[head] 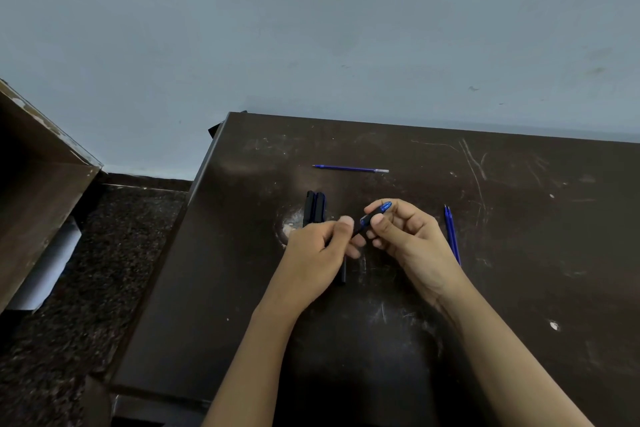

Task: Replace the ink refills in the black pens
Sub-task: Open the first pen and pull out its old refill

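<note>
Over the middle of the dark, scratched tabletop (519, 253), both hands meet just above the surface. The right hand (412, 239) has its fingers curled and pinched around the upper end of a black pen (370, 218) with a blue cap end, which points up and to the right out of the grip. The left hand (317, 253) is closed as well, thumb pressed against the fingers at the pen's lower end, so both hands are clamped on this one pen, tilted between them. A dark barrel piece (343, 270) sticks out below the left hand toward the near edge; whether it belongs to the held pen, I cannot tell.

Just beyond the left hand, two more black pens (315, 206) lie side by side, touching, running near to far, their near ends hidden behind the knuckles.

Farther back, a single blue refill (349, 168) lies crosswise, well apart from everything else, its tip to the left and its clear end to the right.

Off to the right of the right hand, a pair of blue refills (452, 232) lies close together, tips pointing away, their near ends disappearing behind the wrist.

Beyond the tabletop's far edge rises a plain pale blue wall (311, 28), and to the left sits speckled dark floor (86, 270) beside a brown wooden cabinet (34, 191).
</note>
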Motion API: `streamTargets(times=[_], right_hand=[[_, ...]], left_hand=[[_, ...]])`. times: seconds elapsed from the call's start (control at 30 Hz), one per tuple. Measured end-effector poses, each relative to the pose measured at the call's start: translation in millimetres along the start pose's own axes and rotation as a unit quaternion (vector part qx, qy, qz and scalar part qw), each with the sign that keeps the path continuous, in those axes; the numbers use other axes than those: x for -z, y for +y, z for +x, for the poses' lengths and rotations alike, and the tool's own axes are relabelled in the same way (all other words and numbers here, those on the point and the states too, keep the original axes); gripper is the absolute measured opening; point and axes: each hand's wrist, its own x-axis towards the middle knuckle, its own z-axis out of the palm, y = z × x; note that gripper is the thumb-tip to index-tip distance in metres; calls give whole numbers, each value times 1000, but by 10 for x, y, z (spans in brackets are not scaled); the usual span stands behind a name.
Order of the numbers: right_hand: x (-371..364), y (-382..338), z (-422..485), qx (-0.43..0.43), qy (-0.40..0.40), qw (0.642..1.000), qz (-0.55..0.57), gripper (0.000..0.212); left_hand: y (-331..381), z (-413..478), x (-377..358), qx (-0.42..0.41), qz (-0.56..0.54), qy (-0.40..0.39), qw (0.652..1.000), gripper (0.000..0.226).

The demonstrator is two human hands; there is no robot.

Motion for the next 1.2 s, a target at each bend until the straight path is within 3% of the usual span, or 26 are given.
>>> streamTargets(times=[0.2,0.37,0.53,0.73,0.93,1.2], right_hand=[[-3,9,1,-7,6,1000,-3,16],[-19,4,-6,1,-1,1000,0,15],[-15,7,-6,-5,4,1000,-5,17],[-37,6,-7,-1,-3,1000,-2,16],[-35,6,-7,-4,1,1000,-2,16],[-20,13,-1,-2,2,1000,-4,16]], left_hand=[[-13,13,38,-31,37,27,998,9],[1,6,17,-27,33,23,999,27],[-30,15,49,-41,46,38,997,8],[0,-2,13,-31,36,22,999,28],[-35,6,39,-56,52,36,996,7],[-29,20,25,-39,33,23,998,22]])
